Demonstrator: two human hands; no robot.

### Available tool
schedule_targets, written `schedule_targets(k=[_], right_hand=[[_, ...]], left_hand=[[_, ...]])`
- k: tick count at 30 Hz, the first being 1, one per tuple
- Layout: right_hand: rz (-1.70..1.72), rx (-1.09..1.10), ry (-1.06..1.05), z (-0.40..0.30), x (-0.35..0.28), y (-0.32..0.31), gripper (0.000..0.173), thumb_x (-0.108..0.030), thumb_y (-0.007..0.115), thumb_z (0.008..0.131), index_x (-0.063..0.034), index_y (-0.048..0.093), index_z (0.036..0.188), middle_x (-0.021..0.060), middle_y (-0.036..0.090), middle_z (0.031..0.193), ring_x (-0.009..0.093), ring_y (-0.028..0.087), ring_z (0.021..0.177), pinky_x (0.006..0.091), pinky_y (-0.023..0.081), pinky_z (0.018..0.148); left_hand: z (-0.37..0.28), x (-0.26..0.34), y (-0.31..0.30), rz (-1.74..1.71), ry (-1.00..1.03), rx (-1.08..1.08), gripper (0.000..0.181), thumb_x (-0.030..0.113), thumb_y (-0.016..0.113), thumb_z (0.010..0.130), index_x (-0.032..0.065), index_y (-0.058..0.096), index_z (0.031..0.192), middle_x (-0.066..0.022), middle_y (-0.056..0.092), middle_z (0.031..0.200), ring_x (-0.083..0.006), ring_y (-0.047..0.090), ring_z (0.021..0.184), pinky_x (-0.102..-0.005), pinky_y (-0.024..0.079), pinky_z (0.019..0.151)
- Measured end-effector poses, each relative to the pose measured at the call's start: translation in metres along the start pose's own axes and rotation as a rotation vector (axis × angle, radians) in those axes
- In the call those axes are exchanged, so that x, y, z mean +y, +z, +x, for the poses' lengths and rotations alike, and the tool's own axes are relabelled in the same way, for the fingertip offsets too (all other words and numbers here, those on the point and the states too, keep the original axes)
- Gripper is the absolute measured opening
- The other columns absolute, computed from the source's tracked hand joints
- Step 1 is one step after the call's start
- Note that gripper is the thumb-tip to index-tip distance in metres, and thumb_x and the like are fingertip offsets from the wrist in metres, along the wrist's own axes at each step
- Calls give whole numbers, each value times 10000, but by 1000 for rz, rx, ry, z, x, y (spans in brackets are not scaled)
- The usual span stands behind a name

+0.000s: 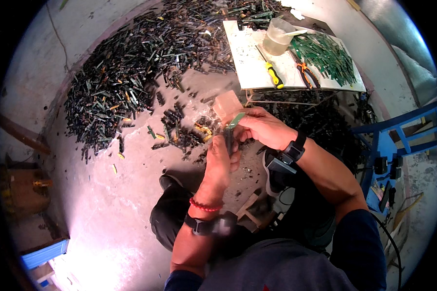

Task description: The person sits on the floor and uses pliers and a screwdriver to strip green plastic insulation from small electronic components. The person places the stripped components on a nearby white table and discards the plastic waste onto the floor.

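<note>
My left hand [218,154] is closed around a dark, narrow piece [229,140], held upright over the floor. A green circuit board strip [236,120] rises from the top of that piece. Fingers of my right hand [258,125] pinch the strip near its upper end. Whether the strip is joined to the dark piece cannot be seen. Just beyond both hands a pinkish block [227,105] rests on the floor. Small dark parts and yellow pieces [203,130] lie beside it.
A large heap of dark strips [131,72] spreads across the floor ahead. The low white table [251,76] holds a yellow-black screwdriver [274,75], orange-black pliers [306,74], a plastic cup [276,36] with liquid and green board strips [324,58]. A blue chair [382,145] stands at right.
</note>
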State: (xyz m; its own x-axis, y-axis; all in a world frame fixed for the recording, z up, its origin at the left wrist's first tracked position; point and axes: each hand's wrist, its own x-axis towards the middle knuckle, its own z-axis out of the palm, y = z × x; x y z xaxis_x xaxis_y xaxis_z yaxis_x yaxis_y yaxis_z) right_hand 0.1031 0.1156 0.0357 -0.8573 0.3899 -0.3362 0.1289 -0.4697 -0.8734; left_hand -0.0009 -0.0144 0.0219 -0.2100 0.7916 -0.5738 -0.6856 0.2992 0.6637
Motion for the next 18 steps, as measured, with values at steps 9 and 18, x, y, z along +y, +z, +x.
schedule_targets(k=[9,18], right_hand=[[188,-126,186,-3,0,-3,206,-143,543,923,-23,595,1081,8,593,893,102,560,730,240,485,651],[-492,-26,-194,-1,16,18,270,-228,569,919,19,593,1025,13,583,815,58,514,715,222,452,631]], left_hand=[[-2,-2,0,87,22,-13,431,447,235,960,140,518,856,35,486,708,-43,321,470,-192,237,410],[2,-17,-22,-134,-16,-79,416,453,370,966,65,500,893,-13,505,775,-59,374,467,-188,267,363]])
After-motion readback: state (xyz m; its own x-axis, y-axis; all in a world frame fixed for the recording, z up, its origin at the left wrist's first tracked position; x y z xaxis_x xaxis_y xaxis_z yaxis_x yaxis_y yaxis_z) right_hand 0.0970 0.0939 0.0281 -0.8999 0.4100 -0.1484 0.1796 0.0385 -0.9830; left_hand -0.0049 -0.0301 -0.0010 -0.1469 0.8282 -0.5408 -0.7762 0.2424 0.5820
